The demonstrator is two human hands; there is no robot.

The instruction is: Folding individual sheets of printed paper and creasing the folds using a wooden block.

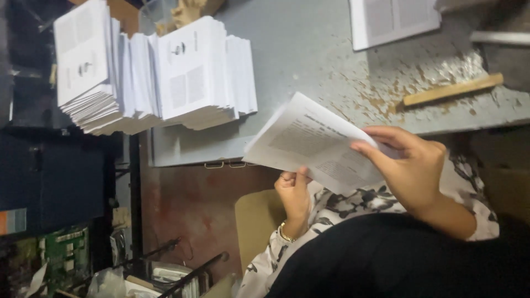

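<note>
Both hands (408, 171) grip printed sheet (314, 140); its print blurred

We see white printed sheet (314, 140) with grey text blocks. Stacks of leaflets (154, 72) white, small black emblems. Table (309, 49) grey, paint chipped to rusty brown patches. Wooden stick (452, 89) pale tan. Sleeves (353, 201) white with black-grey blotchy pattern. Bracelet (284, 232) gold. Lap black. Circuit board (63, 248) green. Chair seat (256, 221) mustard yellow.
</note>
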